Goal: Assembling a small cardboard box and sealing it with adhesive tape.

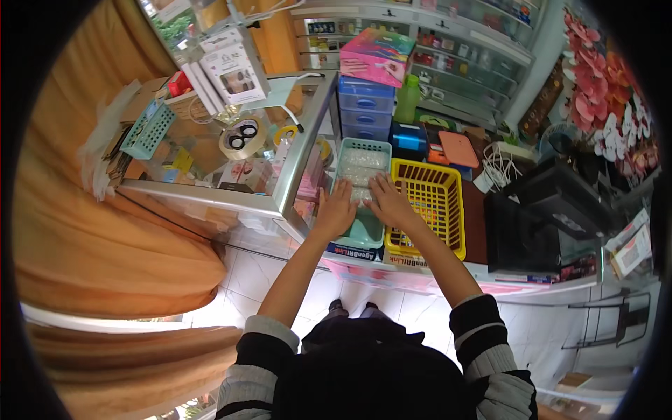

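A light teal plastic basket point(360, 234) stands in front of me on the counter. In its far part, bubble-wrapped bundles point(364, 158) lie in a row, and the near part shows bare floor. My left hand point(337, 209) rests over the basket's left side, its stretched fingers on the left end of the nearest bundle. On that bundle's right end lie the spread fingers of my right hand point(388, 201). Its wrist passes near the yellow basket point(461, 217) on the right. What the undersides of my fingers touch is hidden.
Behind the teal basket stand blue drawers point(365, 103) topped by a colourful box point(378, 57), with a green bottle point(407, 100) beside them. A glass display case point(280, 192) borders the left. White cables point(502, 166) and a black monitor point(553, 199) are at the right.
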A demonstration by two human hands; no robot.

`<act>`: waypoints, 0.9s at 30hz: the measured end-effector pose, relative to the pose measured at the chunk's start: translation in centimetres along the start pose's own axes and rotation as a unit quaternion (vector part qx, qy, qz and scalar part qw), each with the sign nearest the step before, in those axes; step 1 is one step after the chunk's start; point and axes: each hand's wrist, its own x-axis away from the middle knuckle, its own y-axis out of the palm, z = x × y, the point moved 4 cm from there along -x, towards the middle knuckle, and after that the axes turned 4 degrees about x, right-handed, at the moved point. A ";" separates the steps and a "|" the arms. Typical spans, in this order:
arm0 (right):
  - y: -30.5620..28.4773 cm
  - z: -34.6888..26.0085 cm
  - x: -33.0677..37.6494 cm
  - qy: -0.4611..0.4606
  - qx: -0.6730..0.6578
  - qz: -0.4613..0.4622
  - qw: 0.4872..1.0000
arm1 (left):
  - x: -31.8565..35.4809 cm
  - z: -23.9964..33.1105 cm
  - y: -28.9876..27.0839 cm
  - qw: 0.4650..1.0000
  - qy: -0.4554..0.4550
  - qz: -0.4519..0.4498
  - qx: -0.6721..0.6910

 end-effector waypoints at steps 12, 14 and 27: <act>-15.3 -6.7 4.5 -0.128 -0.009 0.196 0.972 | 7.9 7.0 -18.2 0.969 0.105 0.177 0.137; -17.2 -9.1 5.0 -0.146 -0.014 0.210 0.967 | 9.7 6.4 -20.8 0.965 0.108 0.194 0.142; -16.6 -32.2 4.4 -0.214 -0.038 0.193 0.957 | 25.8 -9.4 -28.3 0.981 -0.027 0.194 -0.001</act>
